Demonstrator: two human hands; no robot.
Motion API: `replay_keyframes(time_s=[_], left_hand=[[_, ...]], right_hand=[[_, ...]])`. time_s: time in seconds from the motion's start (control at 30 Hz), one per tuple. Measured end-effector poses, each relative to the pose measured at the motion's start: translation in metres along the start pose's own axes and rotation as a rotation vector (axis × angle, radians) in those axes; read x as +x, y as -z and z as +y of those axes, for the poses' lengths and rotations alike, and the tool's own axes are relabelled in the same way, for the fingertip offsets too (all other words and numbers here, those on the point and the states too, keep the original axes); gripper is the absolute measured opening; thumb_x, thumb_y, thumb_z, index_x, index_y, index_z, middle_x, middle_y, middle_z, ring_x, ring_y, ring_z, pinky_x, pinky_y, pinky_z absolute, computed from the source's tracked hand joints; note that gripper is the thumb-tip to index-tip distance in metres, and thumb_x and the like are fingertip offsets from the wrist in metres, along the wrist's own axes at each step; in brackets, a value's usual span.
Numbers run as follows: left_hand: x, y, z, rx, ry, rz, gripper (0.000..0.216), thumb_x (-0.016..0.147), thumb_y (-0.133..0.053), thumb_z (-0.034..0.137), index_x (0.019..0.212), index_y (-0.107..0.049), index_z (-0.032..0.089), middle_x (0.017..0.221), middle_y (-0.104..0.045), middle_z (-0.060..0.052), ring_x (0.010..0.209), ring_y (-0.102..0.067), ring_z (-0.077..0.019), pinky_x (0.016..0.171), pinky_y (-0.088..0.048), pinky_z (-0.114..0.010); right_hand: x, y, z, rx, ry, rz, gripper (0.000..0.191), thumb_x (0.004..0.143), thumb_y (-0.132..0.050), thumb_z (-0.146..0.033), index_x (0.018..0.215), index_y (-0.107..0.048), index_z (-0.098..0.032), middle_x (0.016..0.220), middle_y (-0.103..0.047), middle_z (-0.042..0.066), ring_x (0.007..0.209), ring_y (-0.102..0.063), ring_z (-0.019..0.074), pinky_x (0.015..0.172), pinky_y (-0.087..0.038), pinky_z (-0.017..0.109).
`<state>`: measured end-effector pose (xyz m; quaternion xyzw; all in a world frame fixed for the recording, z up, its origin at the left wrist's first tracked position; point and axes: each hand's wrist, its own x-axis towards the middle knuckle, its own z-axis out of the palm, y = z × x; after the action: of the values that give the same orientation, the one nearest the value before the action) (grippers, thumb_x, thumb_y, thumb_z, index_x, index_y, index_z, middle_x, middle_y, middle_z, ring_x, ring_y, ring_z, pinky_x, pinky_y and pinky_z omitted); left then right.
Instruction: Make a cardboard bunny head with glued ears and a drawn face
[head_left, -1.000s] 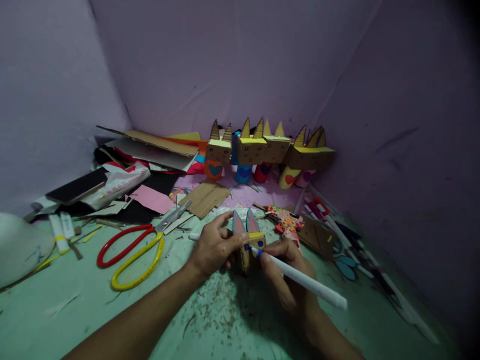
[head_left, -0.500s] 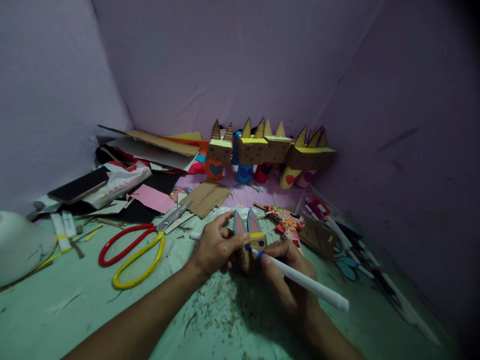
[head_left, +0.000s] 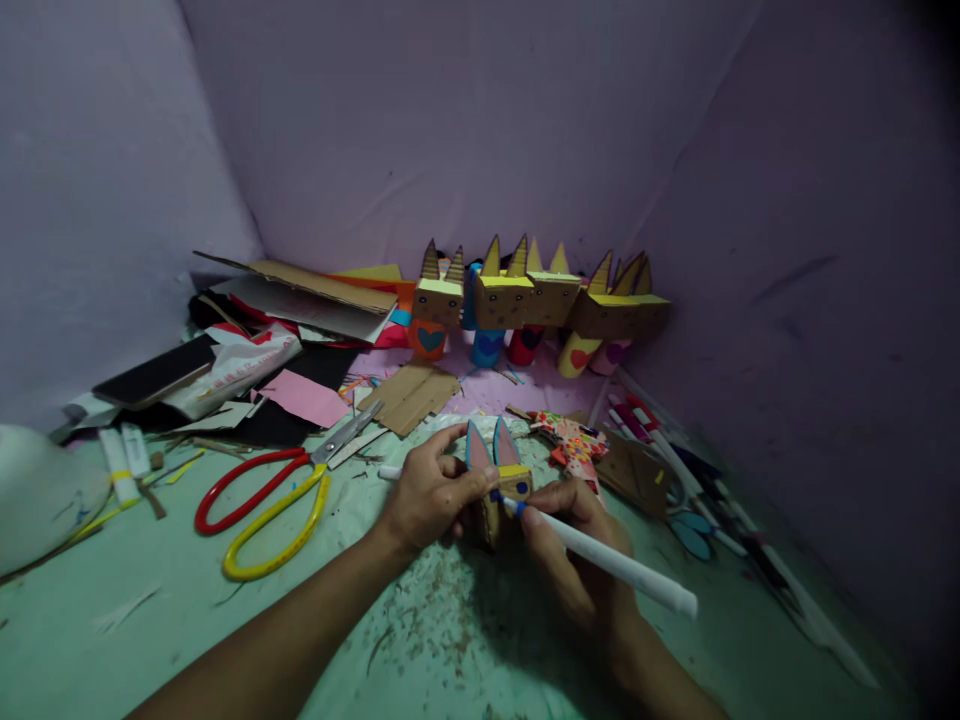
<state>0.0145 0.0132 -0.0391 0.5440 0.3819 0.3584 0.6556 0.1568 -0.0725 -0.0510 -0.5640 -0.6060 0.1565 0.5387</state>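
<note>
My left hand [head_left: 439, 485] grips a small cardboard animal head [head_left: 512, 472] by its left side, thumb across the front. The head has two pointed pink ears edged in blue, a yellow top strip and dark blue eye spots. A white marker pen [head_left: 611, 560] with a blue tip is pinched in my right hand [head_left: 574, 545]. Its tip touches or nearly touches the face near my left thumb, at a blue spot. Part of the face is hidden behind my fingers. Another white stick-like thing [head_left: 388, 472] lies behind my left hand, mostly covered.
Red-and-yellow-handled scissors [head_left: 274, 500] lie to the left. Behind stand several finished cardboard figures [head_left: 502, 300] with hearts on their bodies. Cardboard sheets [head_left: 322, 285] and paper are piled back left. Patterned paper [head_left: 574, 445] and several markers [head_left: 645, 415] lie right. A white rounded object [head_left: 45, 500] sits far left.
Hardly anything differs. The view has shifted very slightly, and the pen's tip stays by the same blue spot on the face.
</note>
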Motion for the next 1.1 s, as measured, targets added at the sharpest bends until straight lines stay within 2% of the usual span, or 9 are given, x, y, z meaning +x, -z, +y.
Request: replay_keyframes(time_s=[0.2,0.33,0.47,0.53,0.63,0.77,0.93,1.03,1.1], left_hand=[[0.002,-0.001,0.000,-0.015,-0.001,0.000,0.077,0.065,-0.071,0.036,0.130,-0.041,0.006,0.047,-0.053,0.007,0.032,-0.044,-0.0098,0.027,-0.037,-0.019],[0.003,0.000,-0.001,-0.035,0.008,-0.001,0.081,0.064,-0.072,0.038,0.130,-0.040,0.004,0.049,-0.056,0.004,0.032,-0.045,-0.0101,0.027,-0.036,-0.019],[0.003,0.001,-0.001,-0.063,0.003,0.023,0.080,0.064,-0.071,0.040,0.129,-0.041,0.004,0.049,-0.055,0.005,0.033,-0.043,-0.0097,0.027,-0.034,-0.018],[0.003,0.002,-0.001,-0.074,-0.001,0.037,0.080,0.065,-0.071,0.042,0.129,-0.041,0.005,0.051,-0.055,0.004,0.033,-0.043,-0.0092,0.027,-0.033,-0.018],[0.002,0.003,0.000,-0.082,-0.018,0.036,0.076,0.066,-0.071,0.045,0.126,-0.044,0.007,0.056,-0.058,0.003,0.034,-0.042,-0.0079,0.028,-0.032,-0.017],[0.001,0.004,0.001,-0.099,-0.039,0.044,0.074,0.063,-0.073,0.051,0.120,-0.051,0.009,0.057,-0.058,0.003,0.037,-0.045,-0.0084,0.031,-0.034,-0.018],[-0.002,0.003,0.002,-0.184,0.001,0.027,0.099,0.055,-0.082,0.043,0.136,-0.034,0.012,0.088,-0.068,-0.006,0.058,-0.059,-0.0139,0.040,-0.041,-0.019],[-0.002,0.002,0.003,-0.187,0.060,-0.045,0.087,0.049,-0.085,0.032,0.125,-0.047,0.013,0.099,-0.069,-0.010,0.077,-0.066,-0.0206,0.053,-0.050,-0.021],[-0.001,0.002,0.005,-0.170,0.084,-0.039,0.071,0.050,-0.083,0.030,0.113,-0.056,0.013,0.090,-0.070,-0.009,0.069,-0.064,-0.0178,0.052,-0.049,-0.021]], right_hand=[[0.002,0.000,-0.001,0.101,-0.027,0.062,0.012,0.082,-0.057,-0.026,0.071,-0.054,-0.021,0.053,-0.060,-0.003,0.042,-0.052,0.0107,0.040,-0.039,0.020],[0.006,0.000,-0.004,0.246,-0.080,0.239,0.015,0.082,-0.059,-0.031,0.071,-0.054,-0.022,0.053,-0.057,-0.005,0.045,-0.051,0.0107,0.044,-0.041,0.020],[0.014,0.003,-0.007,0.267,-0.225,0.376,0.022,0.087,-0.052,-0.042,0.093,-0.059,-0.022,0.062,-0.064,-0.002,0.050,-0.058,0.0139,0.049,-0.048,0.026],[0.018,0.004,-0.006,0.262,-0.311,0.335,0.031,0.083,-0.055,-0.046,0.100,-0.060,-0.021,0.074,-0.069,0.004,0.061,-0.064,0.0182,0.056,-0.052,0.031],[0.019,0.004,-0.004,0.310,-0.402,0.176,0.037,0.071,-0.067,-0.044,0.097,-0.060,-0.020,0.088,-0.070,0.007,0.076,-0.066,0.0233,0.065,-0.052,0.034],[0.018,0.002,-0.003,0.460,-0.459,-0.016,0.038,0.067,-0.071,-0.040,0.096,-0.056,-0.021,0.084,-0.066,0.003,0.075,-0.064,0.0213,0.066,-0.050,0.032],[0.017,-0.004,0.000,0.581,-0.488,0.079,0.039,0.066,-0.074,-0.036,0.095,-0.050,-0.023,0.080,-0.062,0.000,0.073,-0.062,0.0190,0.065,-0.049,0.031],[0.017,-0.008,0.006,0.540,-0.437,0.052,0.034,0.071,-0.070,-0.037,0.095,-0.051,-0.023,0.080,-0.063,0.000,0.071,-0.062,0.0183,0.065,-0.050,0.031],[0.018,-0.007,0.009,0.443,-0.350,0.021,0.032,0.074,-0.067,-0.037,0.099,-0.052,-0.022,0.090,-0.065,0.003,0.077,-0.064,0.0193,0.069,-0.051,0.032]])
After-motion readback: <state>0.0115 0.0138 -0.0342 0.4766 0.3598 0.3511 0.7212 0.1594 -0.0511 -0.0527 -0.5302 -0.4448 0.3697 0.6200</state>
